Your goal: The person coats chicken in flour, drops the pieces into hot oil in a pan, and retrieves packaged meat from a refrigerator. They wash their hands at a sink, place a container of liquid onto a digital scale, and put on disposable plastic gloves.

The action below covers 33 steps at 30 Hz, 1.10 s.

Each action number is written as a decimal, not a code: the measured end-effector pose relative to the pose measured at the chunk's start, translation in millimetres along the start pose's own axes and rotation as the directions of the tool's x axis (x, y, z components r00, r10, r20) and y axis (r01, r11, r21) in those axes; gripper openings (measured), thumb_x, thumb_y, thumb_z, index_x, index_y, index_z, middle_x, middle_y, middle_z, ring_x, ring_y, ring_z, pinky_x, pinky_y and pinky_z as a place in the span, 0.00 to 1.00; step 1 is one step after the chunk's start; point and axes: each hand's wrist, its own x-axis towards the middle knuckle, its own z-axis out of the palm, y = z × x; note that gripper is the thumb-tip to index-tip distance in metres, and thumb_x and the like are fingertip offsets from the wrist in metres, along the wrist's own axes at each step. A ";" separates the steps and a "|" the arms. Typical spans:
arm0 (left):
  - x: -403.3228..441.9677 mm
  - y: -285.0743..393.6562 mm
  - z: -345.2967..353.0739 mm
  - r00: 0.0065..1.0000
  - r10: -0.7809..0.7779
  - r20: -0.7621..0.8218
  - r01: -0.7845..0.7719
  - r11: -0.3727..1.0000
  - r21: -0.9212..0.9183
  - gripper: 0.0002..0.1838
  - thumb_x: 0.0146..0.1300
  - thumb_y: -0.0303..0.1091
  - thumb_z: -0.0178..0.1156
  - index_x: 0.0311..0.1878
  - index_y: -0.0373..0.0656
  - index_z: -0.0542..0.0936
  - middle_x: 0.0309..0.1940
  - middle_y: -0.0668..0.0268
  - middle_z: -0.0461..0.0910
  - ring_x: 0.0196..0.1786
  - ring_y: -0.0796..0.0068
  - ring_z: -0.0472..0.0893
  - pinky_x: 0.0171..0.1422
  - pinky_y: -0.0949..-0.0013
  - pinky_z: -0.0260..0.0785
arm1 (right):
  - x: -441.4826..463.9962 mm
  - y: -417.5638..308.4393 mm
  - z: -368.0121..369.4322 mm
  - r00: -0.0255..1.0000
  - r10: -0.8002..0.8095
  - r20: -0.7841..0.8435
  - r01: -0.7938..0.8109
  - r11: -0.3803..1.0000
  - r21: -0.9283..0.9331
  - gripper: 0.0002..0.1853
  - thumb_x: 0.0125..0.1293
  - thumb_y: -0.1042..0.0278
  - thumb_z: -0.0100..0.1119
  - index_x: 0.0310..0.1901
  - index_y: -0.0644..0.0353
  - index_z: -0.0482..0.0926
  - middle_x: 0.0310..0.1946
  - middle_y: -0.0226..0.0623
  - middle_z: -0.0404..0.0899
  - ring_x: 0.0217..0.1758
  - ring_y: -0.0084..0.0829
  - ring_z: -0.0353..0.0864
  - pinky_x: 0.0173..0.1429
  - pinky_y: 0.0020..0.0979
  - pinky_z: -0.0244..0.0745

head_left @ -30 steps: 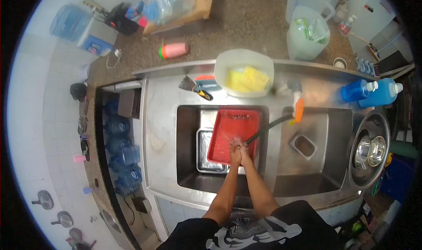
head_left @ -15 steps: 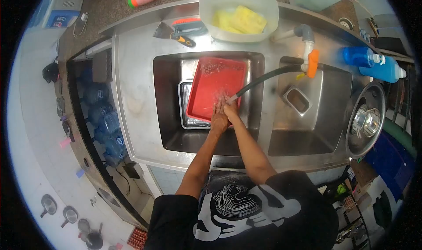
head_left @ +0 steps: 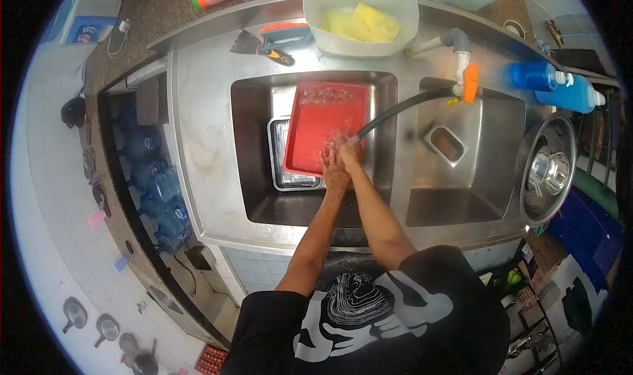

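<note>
A red tray [head_left: 316, 121] with water in it sits tilted in the left sink basin [head_left: 277, 210], partly over a dark metal tray [head_left: 279, 152]. My right hand [head_left: 350, 153] grips the end of a black hose [head_left: 395, 116] over the tray's near right corner. Water sprays from the hose end. My left hand [head_left: 334, 169] is at the tray's near edge with its fingers spread, close beside the right hand. The hose runs from a tap with an orange handle [head_left: 470, 83].
A clear tub [head_left: 316, 35] with yellow cloths or sponges stands behind the basin, next to a scraper [head_left: 246, 43] and a brush [head_left: 283, 37]. Blue bottles [head_left: 533, 76] and a metal bowl [head_left: 527, 197] with shiny items stand at right.
My left hand has moved slightly right and down, its fingers now more spread. My right hand has shifted a little right with the hose; the red tray has barely moved.
</note>
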 end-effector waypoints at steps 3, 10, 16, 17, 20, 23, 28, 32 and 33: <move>-1.4 4.8 -7.4 0.993 -0.071 0.092 0.060 0.992 0.113 0.35 0.66 0.50 0.43 0.75 0.52 0.52 0.76 0.64 0.45 0.78 0.57 0.36 0.75 0.39 0.25 | 13.9 2.0 4.7 0.976 0.203 0.075 -0.211 0.970 0.119 0.16 0.68 0.59 0.53 0.51 0.60 0.77 0.27 0.34 0.80 0.28 0.30 0.80 0.35 0.33 0.75; 9.7 -18.3 38.9 0.978 0.003 0.209 0.165 0.601 -0.782 0.32 0.57 0.34 0.59 0.67 0.41 0.65 0.59 0.45 0.71 0.64 0.51 0.69 0.67 0.59 0.60 | 27.2 28.0 13.7 0.974 0.228 -0.002 -0.211 0.904 0.372 0.16 0.69 0.58 0.51 0.50 0.58 0.77 0.29 0.33 0.79 0.27 0.26 0.78 0.29 0.29 0.72; 40.0 -8.8 15.6 0.975 -0.185 0.126 0.053 -0.357 -0.933 0.27 0.66 0.38 0.51 0.67 0.42 0.64 0.63 0.61 0.70 0.62 0.62 0.71 0.68 0.61 0.59 | 61.3 35.3 17.3 0.935 0.249 0.253 -0.333 0.374 0.866 0.14 0.71 0.65 0.49 0.53 0.61 0.75 0.41 0.38 0.78 0.40 0.31 0.77 0.43 0.33 0.75; 48.2 -8.2 18.1 0.952 -0.214 0.220 0.084 -0.509 -0.857 0.27 0.66 0.38 0.52 0.67 0.42 0.64 0.63 0.61 0.70 0.62 0.63 0.71 0.68 0.62 0.60 | 45.3 6.4 6.1 0.954 0.181 0.237 -0.291 0.392 0.873 0.14 0.71 0.65 0.48 0.53 0.62 0.75 0.42 0.38 0.79 0.40 0.31 0.77 0.44 0.34 0.75; 55.4 5.6 25.0 0.838 -0.335 0.432 0.285 -0.406 -0.868 0.27 0.65 0.43 0.53 0.65 0.43 0.66 0.61 0.60 0.69 0.60 0.67 0.72 0.63 0.64 0.66 | 33.6 11.8 3.5 0.987 -0.015 0.163 -0.102 0.722 0.685 0.15 0.70 0.66 0.49 0.54 0.64 0.75 0.46 0.40 0.79 0.44 0.34 0.78 0.50 0.37 0.75; 60.5 7.0 54.0 0.876 -0.347 0.335 0.302 -0.146 -0.942 0.23 0.64 0.47 0.54 0.57 0.43 0.73 0.52 0.59 0.76 0.52 0.66 0.76 0.54 0.63 0.70 | 19.9 27.5 -3.2 0.978 0.003 0.207 -0.182 0.490 0.852 0.17 0.67 0.68 0.48 0.54 0.63 0.75 0.49 0.41 0.79 0.50 0.36 0.77 0.55 0.33 0.72; 65.4 -1.7 49.1 0.778 -0.433 0.455 0.463 -0.095 -0.881 0.17 0.64 0.45 0.55 0.47 0.43 0.79 0.39 0.59 0.81 0.43 0.64 0.80 0.45 0.60 0.73 | 34.4 109.5 8.8 0.992 -0.125 0.032 0.116 0.975 0.190 0.20 0.65 0.71 0.45 0.56 0.69 0.71 0.51 0.45 0.77 0.52 0.40 0.77 0.59 0.34 0.69; 72.9 -5.6 41.6 0.767 -0.517 0.381 0.537 0.192 -0.821 0.15 0.64 0.43 0.55 0.45 0.42 0.80 0.36 0.59 0.82 0.42 0.64 0.81 0.44 0.60 0.73 | -5.5 33.0 -9.2 0.972 -0.223 -0.069 0.222 0.975 -0.021 0.20 0.64 0.73 0.41 0.56 0.67 0.71 0.43 0.48 0.80 0.51 0.40 0.79 0.57 0.35 0.70; 74.9 -7.1 35.2 0.755 -0.548 0.359 0.585 0.317 -0.747 0.15 0.63 0.42 0.56 0.44 0.42 0.81 0.36 0.59 0.82 0.41 0.64 0.81 0.44 0.60 0.73 | -23.9 6.5 -19.0 0.952 -0.298 -0.065 0.299 0.954 0.005 0.19 0.62 0.74 0.43 0.55 0.68 0.71 0.44 0.47 0.80 0.52 0.41 0.78 0.58 0.35 0.70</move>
